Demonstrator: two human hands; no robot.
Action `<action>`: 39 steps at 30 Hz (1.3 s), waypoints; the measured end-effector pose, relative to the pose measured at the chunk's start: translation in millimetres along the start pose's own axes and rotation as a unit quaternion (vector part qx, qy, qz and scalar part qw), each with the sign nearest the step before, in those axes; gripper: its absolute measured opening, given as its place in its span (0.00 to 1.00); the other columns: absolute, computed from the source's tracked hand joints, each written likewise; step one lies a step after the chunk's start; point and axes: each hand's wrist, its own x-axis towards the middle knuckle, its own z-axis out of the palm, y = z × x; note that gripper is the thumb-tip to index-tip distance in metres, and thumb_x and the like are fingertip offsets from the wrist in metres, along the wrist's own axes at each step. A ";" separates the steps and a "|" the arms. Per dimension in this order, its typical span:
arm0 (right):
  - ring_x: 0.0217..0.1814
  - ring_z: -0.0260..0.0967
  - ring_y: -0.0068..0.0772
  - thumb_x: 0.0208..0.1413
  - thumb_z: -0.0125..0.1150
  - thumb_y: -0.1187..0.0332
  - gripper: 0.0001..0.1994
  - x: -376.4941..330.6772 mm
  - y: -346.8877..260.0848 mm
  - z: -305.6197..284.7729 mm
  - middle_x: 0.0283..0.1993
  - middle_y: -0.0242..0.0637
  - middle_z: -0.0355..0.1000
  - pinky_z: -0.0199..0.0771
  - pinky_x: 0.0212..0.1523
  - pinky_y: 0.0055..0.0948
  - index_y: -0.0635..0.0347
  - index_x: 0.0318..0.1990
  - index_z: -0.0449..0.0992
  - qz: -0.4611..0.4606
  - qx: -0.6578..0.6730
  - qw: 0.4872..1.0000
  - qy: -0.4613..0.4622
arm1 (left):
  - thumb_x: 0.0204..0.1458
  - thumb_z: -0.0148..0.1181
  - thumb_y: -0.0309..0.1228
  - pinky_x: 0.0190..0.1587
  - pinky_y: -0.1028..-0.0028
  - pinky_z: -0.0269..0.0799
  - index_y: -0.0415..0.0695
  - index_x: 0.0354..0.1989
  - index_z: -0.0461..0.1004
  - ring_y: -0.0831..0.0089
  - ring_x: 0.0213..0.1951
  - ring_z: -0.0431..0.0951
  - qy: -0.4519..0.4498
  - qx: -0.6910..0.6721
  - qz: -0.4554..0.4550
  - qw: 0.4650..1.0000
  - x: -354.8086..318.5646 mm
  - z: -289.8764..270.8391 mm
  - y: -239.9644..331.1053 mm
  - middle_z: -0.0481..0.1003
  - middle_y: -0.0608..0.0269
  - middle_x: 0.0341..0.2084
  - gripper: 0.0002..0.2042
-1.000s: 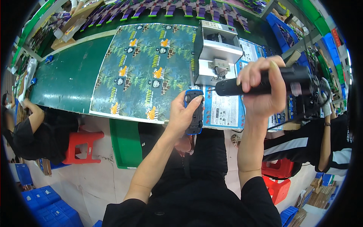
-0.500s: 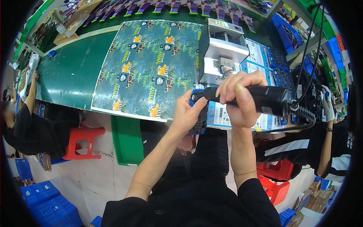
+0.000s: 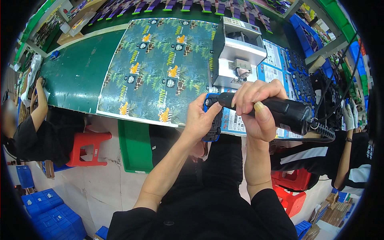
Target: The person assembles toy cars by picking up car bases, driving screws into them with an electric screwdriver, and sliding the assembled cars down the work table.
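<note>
At the near edge of the green table (image 3: 76, 86), a blue-rimmed black piece (image 3: 216, 130) is held in the partly curled left hand (image 3: 198, 120), with the thumb laid across its upper face; the fingers beneath are hidden, and whether any weight is borne by the table cannot be told. The long axis of the piece is directed away from the body, its far end leaning slightly left. It can be judged light, stiff and rather smooth, best gripped by its long sides, clear of the far end. The black corded tool (image 3: 288, 114) is gripped in the closed right hand (image 3: 258, 104); its long axis is set crosswise, its nose pointed left over the piece's far end, though contact cannot be made out. It is probably heavier, best held around the barrel. Beyond, a patterned sheet (image 3: 154, 80) is spread to the left of a silver machine (image 3: 240, 56), blue-and-black parts (image 3: 302, 86) are laid to the right, and purple toys (image 3: 186, 6) are lined up farthest away.
</note>
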 end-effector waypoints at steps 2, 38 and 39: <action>0.22 0.64 0.29 0.54 0.61 0.65 0.12 -2.4 -1.6 0.8 0.23 0.36 0.65 0.69 0.30 0.32 0.60 0.36 0.65 -0.003 -0.004 1.000 -0.001 | 0.57 0.61 0.28 0.27 0.79 0.72 0.37 0.38 0.74 0.84 0.27 0.75 -0.002 -0.018 -0.003 1.000 -0.5 0.2 -0.8 0.77 0.66 0.26 0.07; 0.17 0.62 0.26 0.60 0.50 0.62 0.11 2.3 -22.0 -3.4 0.20 0.35 0.64 0.69 0.25 0.29 0.63 0.37 0.66 0.071 0.090 0.993 -0.032 | 0.46 0.61 0.15 0.35 0.67 0.81 0.45 0.58 0.61 0.66 0.34 0.81 0.060 -0.231 -0.038 0.970 15.9 -21.3 1.6 0.75 0.57 0.39 0.29; 0.17 0.62 0.26 0.60 0.50 0.62 0.11 0.9 -20.4 -2.5 0.20 0.35 0.64 0.69 0.25 0.29 0.63 0.37 0.66 0.071 0.091 0.993 -0.033 | 0.46 0.61 0.15 0.34 0.67 0.81 0.45 0.58 0.62 0.66 0.34 0.81 0.061 -0.227 -0.042 0.971 16.0 -20.8 1.2 0.75 0.57 0.39 0.28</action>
